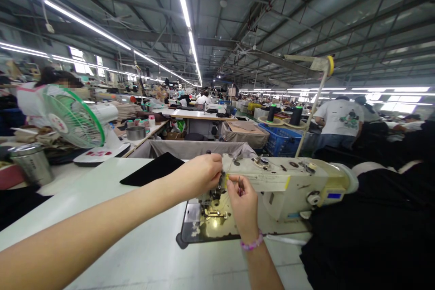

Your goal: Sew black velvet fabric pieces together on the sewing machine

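Observation:
A cream sewing machine [288, 181] sits on the white table [136, 244], its needle area [214, 199] lit over a metal plate. My left hand [200, 173] reaches in from the left, fingers pinched together at the machine's head just above the needle. My right hand [243, 204], with a pink bead bracelet at the wrist, is closed beside it and grips small thread snips against the machine's face. What my left fingers pinch is too fine to make out. A piece of black cloth [152, 170] lies flat on the table behind my left hand.
Black fabric [374, 226] is heaped at the right. A green-bladed desk fan [73, 118] and a metal cup [32, 163] stand at the left. Thread cones [295, 115] sit on a stand behind the machine, near a blue crate [280, 142]. Other workers stand farther back.

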Motion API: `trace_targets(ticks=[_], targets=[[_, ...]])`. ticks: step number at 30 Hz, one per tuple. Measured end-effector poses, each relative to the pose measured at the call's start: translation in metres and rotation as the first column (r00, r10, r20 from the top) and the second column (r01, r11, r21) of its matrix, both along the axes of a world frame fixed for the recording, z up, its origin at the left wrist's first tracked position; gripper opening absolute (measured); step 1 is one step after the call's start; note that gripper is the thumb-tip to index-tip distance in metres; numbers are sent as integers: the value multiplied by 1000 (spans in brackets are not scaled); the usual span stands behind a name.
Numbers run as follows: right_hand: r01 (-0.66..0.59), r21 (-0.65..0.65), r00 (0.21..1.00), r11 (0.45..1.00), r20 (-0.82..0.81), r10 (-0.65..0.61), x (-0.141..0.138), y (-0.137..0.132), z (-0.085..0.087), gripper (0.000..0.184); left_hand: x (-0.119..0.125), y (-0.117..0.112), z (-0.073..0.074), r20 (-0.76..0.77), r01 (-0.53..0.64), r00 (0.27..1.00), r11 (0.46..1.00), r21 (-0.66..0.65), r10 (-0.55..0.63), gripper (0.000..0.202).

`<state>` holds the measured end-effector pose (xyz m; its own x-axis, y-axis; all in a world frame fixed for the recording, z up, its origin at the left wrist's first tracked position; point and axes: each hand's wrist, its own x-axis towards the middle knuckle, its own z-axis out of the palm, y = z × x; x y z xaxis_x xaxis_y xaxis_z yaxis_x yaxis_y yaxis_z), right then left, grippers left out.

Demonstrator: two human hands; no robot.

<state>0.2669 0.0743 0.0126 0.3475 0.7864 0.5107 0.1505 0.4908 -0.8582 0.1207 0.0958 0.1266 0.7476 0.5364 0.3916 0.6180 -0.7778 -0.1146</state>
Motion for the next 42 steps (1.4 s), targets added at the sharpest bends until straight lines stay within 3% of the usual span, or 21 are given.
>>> trace_targets(ticks=[6, 16, 42], targets=[[5, 6, 1000, 1000, -4, -5, 0, 0, -1, 24, -1, 5, -5, -15, -9, 1000, 999, 33, 9, 17], [-1, 11, 1000, 1000, -18, 1, 2, 2, -3, 25, 5, -6, 0, -51, -88, 995, 996, 28, 89, 15], [2, 11, 1000, 1000, -16, -2, 3, 2, 0, 23, 3, -6, -1, -4, -55, 998, 998, -15, 55, 17]])
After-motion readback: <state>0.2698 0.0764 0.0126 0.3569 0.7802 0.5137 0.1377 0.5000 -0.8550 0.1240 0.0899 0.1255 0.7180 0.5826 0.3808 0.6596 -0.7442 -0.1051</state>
